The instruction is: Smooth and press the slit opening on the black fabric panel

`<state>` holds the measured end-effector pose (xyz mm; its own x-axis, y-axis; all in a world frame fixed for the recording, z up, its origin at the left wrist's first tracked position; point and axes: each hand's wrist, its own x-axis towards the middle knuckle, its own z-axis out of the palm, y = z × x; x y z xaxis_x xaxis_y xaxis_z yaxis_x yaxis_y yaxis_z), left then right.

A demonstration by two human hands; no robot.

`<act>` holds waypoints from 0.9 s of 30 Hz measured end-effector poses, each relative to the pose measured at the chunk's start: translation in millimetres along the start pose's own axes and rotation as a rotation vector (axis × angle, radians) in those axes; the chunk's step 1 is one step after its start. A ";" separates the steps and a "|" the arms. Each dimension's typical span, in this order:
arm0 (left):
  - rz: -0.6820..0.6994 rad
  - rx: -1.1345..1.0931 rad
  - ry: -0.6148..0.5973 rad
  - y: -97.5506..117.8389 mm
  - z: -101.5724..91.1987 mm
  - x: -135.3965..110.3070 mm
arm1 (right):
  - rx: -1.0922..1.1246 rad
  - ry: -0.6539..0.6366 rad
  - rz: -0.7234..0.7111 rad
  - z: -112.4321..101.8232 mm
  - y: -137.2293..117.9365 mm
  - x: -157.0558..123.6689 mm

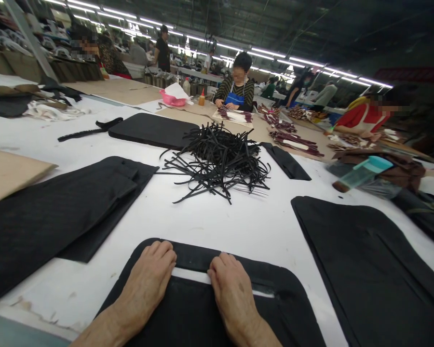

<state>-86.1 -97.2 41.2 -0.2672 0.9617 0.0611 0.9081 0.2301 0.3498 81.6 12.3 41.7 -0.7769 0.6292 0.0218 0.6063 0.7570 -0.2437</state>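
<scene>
In front of me lies a black fabric panel (275,274) with rounded upper corners. A narrow white band (191,275) crosses it below its top strip; I cannot tell whether this is tape or a gap. My left hand (150,274) rests on the left part of the top strip, its fingers curled together on the material. Further right, my right hand (233,284) pinches the same strip near the white band, thumb toward the middle. Both fingertips are partly hidden. Beyond the panel sits a tangled heap of thin black strips (224,156).
Black fabric pieces (68,207) lie at left, with a stack of black panels (369,260) at right. Behind the heap is a flat black pad (154,130). A clear bottle with a turquoise lid (365,171) lies at right. A co-worker (238,86) sits across the table.
</scene>
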 end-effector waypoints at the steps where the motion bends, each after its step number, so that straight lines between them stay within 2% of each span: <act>1: -0.016 0.017 -0.008 1.8 -0.4 0.1 | -0.009 -0.018 0.017 -1.4 -1.1 1.1; 7: -0.083 0.123 -0.056 10.1 -2.1 3.6 | -0.111 -0.047 0.045 -5.9 -3.9 7.2; 12: -0.100 0.158 -0.041 12.3 -1.1 5.9 | -0.140 -0.023 0.037 -4.8 -3.8 8.4; 17: -0.103 0.218 -0.017 18.3 2.3 2.7 | -0.136 -0.066 0.079 -12.3 -8.1 11.8; 19: 0.010 0.292 -0.003 19.4 5.2 1.5 | -0.119 -0.114 0.093 -18.8 -10.4 14.8; 23: 0.444 0.439 -0.024 16.4 9.5 1.6 | -0.095 -0.236 0.123 -29.8 -12.1 20.9; 25: 0.548 0.475 -0.040 14.6 9.0 2.9 | -0.089 -0.249 0.133 -32.4 -11.5 23.1; 27: 0.571 0.498 -0.057 13.8 7.5 4.3 | -0.081 -0.256 0.149 -34.0 -10.8 24.9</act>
<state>-72.3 -88.8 39.3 0.2929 0.9547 0.0525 0.9422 -0.2788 -0.1860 61.4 25.7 77.9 -0.6895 0.6775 -0.2560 0.7206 0.6774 -0.1479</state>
